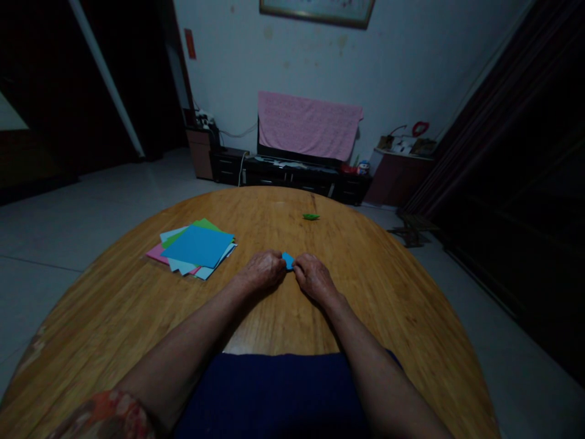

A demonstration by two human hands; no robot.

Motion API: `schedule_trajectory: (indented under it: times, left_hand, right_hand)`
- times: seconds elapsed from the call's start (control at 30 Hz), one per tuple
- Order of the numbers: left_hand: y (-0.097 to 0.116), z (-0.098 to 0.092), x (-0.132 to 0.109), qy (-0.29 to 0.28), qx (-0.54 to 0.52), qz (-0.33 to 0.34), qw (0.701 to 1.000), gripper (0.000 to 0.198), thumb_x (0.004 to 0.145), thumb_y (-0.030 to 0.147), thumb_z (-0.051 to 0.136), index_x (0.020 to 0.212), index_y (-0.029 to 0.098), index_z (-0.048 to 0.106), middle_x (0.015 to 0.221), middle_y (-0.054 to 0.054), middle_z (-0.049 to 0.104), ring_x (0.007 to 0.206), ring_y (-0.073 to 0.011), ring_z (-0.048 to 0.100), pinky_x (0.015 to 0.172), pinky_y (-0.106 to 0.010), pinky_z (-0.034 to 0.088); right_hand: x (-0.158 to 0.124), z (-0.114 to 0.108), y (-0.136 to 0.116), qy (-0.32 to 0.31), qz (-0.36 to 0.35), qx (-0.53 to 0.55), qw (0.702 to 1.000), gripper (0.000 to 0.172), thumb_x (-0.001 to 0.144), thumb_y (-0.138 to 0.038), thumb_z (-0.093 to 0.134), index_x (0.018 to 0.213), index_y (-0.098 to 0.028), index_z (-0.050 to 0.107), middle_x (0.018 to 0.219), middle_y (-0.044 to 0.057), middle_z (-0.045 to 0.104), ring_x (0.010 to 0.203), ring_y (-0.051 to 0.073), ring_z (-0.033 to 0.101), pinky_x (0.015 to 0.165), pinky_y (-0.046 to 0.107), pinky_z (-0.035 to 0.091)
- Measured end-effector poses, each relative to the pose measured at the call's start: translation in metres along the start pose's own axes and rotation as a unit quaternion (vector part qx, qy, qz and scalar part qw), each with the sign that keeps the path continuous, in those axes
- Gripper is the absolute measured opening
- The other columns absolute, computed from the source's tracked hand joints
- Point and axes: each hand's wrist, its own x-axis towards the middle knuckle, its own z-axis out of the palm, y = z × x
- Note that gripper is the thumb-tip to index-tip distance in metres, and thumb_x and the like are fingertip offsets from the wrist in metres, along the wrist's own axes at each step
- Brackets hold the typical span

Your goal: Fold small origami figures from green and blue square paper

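A small folded piece of blue paper (288,260) lies on the round wooden table (365,286) between my two hands. My left hand (264,271) is closed, its fingertips pinching the paper's left side. My right hand (313,278) is closed too and pinches the paper's right side. Both hands rest on the tabletop near its middle, knuckles up, so most of the paper is hidden under the fingers.
A loose stack of coloured paper sheets (194,248), blue on top, lies to the left of my hands. A small green folded paper (311,216) sits farther back. Beyond the table stand a low cabinet (292,174) and a screen draped with pink cloth (307,124).
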Motion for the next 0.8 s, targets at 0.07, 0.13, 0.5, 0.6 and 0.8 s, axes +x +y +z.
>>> schedule_trajectory:
  times: [0.07, 0.13, 0.5, 0.6, 0.8]
  left_hand:
    - [-0.001, 0.002, 0.001, 0.004, -0.003, -0.002, 1.000, 0.035, 0.092, 0.031, 0.036, 0.088, 0.015, 0.067, 0.082, -0.011, 0.061, 0.072, -0.0194, 0.057, 0.065, -0.032, 0.043]
    - [-0.002, 0.004, 0.001, 0.007, -0.010, -0.005, 1.000, 0.035, 0.092, 0.032, 0.037, 0.090, 0.015, 0.067, 0.084, -0.012, 0.062, 0.073, -0.0205, 0.057, 0.066, -0.033, 0.043]
    - [-0.007, 0.004, 0.004, 0.002, -0.001, -0.012, 1.000, 0.031, 0.090, 0.028, 0.038, 0.085, 0.015, 0.066, 0.083, -0.011, 0.062, 0.070, -0.0185, 0.057, 0.062, -0.030, 0.041]
    - [-0.008, 0.003, 0.003, -0.006, -0.003, -0.003, 1.000, 0.031, 0.089, 0.028, 0.039, 0.085, 0.016, 0.067, 0.084, -0.010, 0.063, 0.071, -0.0181, 0.058, 0.061, -0.029, 0.040]
    - [-0.007, -0.002, 0.002, -0.018, -0.012, -0.002, 1.000, 0.026, 0.086, 0.025, 0.043, 0.088, 0.015, 0.067, 0.085, -0.010, 0.064, 0.071, -0.0173, 0.059, 0.061, -0.028, 0.040]
  right_hand:
    - [-0.001, 0.000, 0.000, 0.002, -0.002, 0.005, 1.000, 0.013, 0.088, -0.020, 0.049, 0.091, -0.018, 0.062, 0.091, 0.007, 0.061, 0.086, 0.018, 0.054, 0.077, 0.028, 0.040]
    - [-0.001, -0.001, -0.002, 0.003, -0.008, 0.008, 1.000, 0.013, 0.085, -0.023, 0.055, 0.095, -0.018, 0.062, 0.093, 0.007, 0.062, 0.088, 0.019, 0.054, 0.079, 0.028, 0.040]
    - [-0.001, -0.006, -0.008, -0.035, -0.006, -0.047, 0.998, 0.023, 0.094, -0.022, 0.043, 0.091, -0.020, 0.065, 0.090, 0.008, 0.064, 0.084, 0.018, 0.057, 0.074, 0.027, 0.040]
    - [0.000, -0.008, -0.009, -0.047, 0.001, -0.054, 0.997, 0.020, 0.092, -0.019, 0.044, 0.091, -0.019, 0.065, 0.092, 0.008, 0.064, 0.086, 0.018, 0.056, 0.075, 0.028, 0.040]
    - [-0.001, -0.010, -0.009, -0.053, -0.002, -0.044, 0.998, 0.023, 0.083, -0.007, 0.049, 0.095, -0.018, 0.065, 0.098, 0.008, 0.063, 0.092, 0.019, 0.055, 0.081, 0.028, 0.041]
